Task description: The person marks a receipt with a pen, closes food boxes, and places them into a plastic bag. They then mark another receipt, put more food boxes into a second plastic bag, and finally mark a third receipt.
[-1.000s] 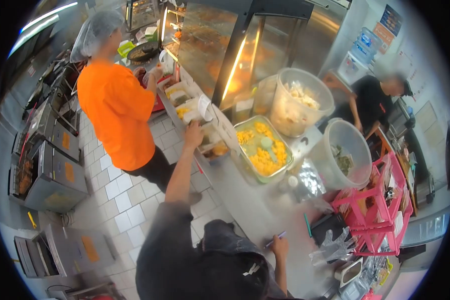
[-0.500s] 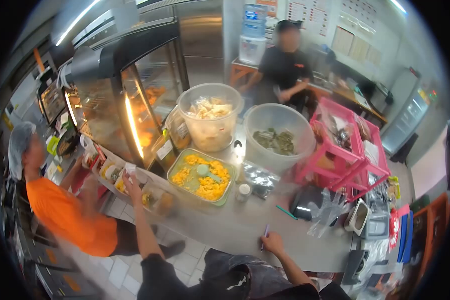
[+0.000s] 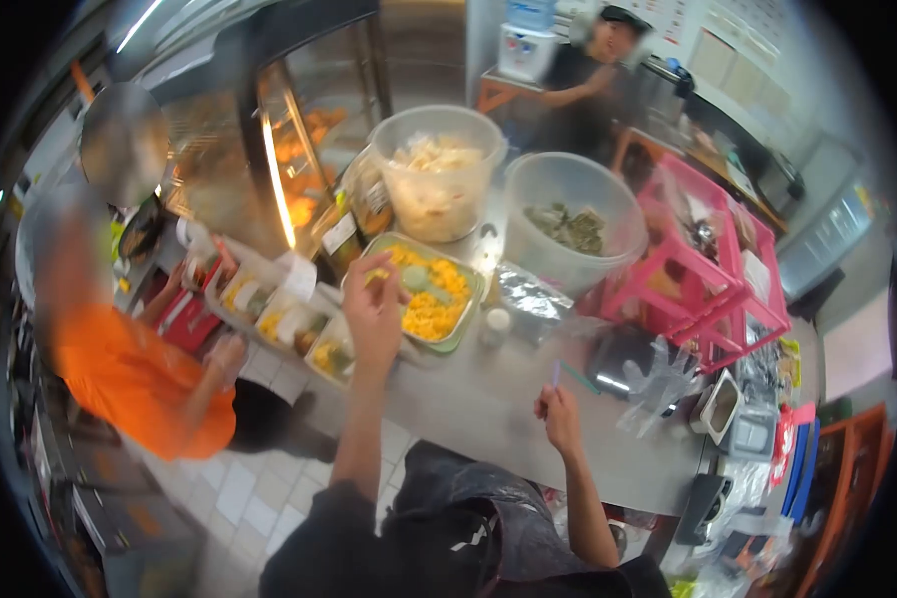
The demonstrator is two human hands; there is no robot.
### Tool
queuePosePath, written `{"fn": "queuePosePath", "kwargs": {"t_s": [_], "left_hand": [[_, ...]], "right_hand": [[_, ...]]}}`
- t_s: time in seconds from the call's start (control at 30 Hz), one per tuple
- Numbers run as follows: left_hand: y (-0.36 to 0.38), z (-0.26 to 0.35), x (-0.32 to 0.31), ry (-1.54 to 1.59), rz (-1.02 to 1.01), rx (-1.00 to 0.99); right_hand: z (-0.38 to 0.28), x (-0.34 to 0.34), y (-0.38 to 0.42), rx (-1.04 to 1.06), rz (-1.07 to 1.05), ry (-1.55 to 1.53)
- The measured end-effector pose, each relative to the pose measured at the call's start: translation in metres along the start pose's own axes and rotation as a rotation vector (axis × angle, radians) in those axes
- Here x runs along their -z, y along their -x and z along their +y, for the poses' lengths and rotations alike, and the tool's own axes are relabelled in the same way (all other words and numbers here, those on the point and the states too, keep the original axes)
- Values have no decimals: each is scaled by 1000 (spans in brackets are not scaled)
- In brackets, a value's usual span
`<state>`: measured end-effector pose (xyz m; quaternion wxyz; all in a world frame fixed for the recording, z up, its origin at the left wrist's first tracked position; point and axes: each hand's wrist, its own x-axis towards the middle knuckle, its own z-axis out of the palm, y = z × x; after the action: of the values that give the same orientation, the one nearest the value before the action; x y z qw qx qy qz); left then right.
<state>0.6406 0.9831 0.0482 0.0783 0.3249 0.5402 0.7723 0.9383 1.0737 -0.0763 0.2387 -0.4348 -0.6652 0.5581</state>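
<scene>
My left hand (image 3: pixel 374 309) is raised over the near left corner of a tray of chopped yellow food (image 3: pixel 431 317), fingers apart and loosely bent, with nothing visible in them. A scoop with a pale green handle (image 3: pixel 427 282) lies in that food. To the left, a small white paper slip (image 3: pixel 299 276) sits at the edge of a row of food bins (image 3: pixel 287 334). My right hand (image 3: pixel 559 411) is closed around a thin purple pen (image 3: pixel 556 373), held upright above the steel counter (image 3: pixel 468 399). A white-capped jar (image 3: pixel 495 324) stands beside the tray.
Two clear tubs (image 3: pixel 434 189) (image 3: pixel 573 234) of food stand behind the tray. Pink crates (image 3: pixel 703 269), a plastic glove (image 3: pixel 658 384) and a green straw-like stick (image 3: pixel 579 378) lie right. A person in orange (image 3: pixel 140 369) works at left; another person (image 3: pixel 588 90) stands behind.
My left hand has moved right and away from the white slip at its fingertips, to over the tray. My right hand has lifted with the pen. The view has shifted.
</scene>
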Motion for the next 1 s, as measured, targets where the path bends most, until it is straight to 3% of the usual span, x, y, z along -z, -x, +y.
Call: {"fn": "queuePosePath", "kwargs": {"t_s": [0.1,0.17,0.2,0.27,0.33,0.43,0.47,0.53,0.7,0.77,0.9,0.97,1.0], "left_hand": [[16,0,17,-278,152,-39],[31,-28,44,-623,352,-61],[36,-44,59,-629,383,-58],[41,-70,91,-971,528,-154],[35,-83,113,-1073,534,-99],[21,-99,123,-855,260,175],[22,-99,122,-854,259,175],[22,-106,112,-398,17,278],[45,-44,39,-244,-89,144],[57,-11,8,-37,-317,182],[89,40,-51,27,-568,178],[99,66,-69,-451,-672,36],[105,67,-74,-440,-711,25]], "right_hand": [[-24,-4,10,69,-12,-109],[-33,-4,18,113,-14,-127],[-27,-4,23,121,-42,-115],[-15,-1,31,31,-30,-162],[-2,1,36,-19,-39,-176],[-9,2,35,-69,-48,-188],[-14,0,35,-76,-49,-194],[-21,-6,33,-54,-51,-206],[-44,-20,36,-29,-13,-201],[-78,-24,42,112,-99,-294],[-159,-20,47,403,-1,-476],[-173,-11,45,381,36,-443],[-178,-7,42,377,9,-409]]}}
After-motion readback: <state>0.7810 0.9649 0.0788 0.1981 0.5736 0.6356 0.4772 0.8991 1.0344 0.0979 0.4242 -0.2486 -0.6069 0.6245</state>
